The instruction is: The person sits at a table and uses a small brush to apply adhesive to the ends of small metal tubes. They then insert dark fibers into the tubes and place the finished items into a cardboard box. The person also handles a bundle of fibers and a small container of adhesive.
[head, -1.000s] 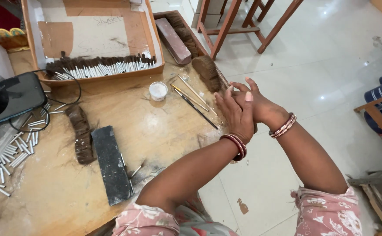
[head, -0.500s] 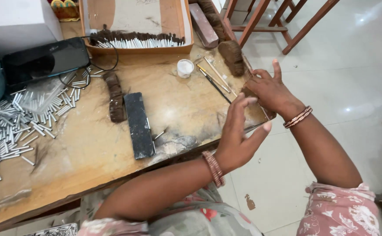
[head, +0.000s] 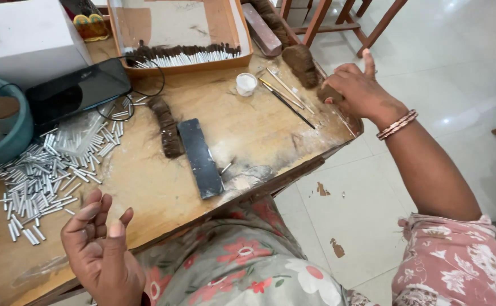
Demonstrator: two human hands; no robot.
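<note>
Here, right hand (head: pixel 357 89) at far table corner, fingers curled round small dark tuft of hair (head: pixel 328 93), index finger raised. Left hand (head: pixel 101 251) loose, palm up, holding nothing, hovering above near edge of wooden table (head: pixel 146 187), just beside scattered metal tubes (head: pixel 43 178).

Risks, as judged:
- Tuft pinched right at corner edge; slack grip could drop fibres onto floor.
- Left hand near tubes; careless sweep could roll them off edge.
- Thin sticks (head: pixel 285 93) close beside right hand; wrist nudge could scatter them.
</note>
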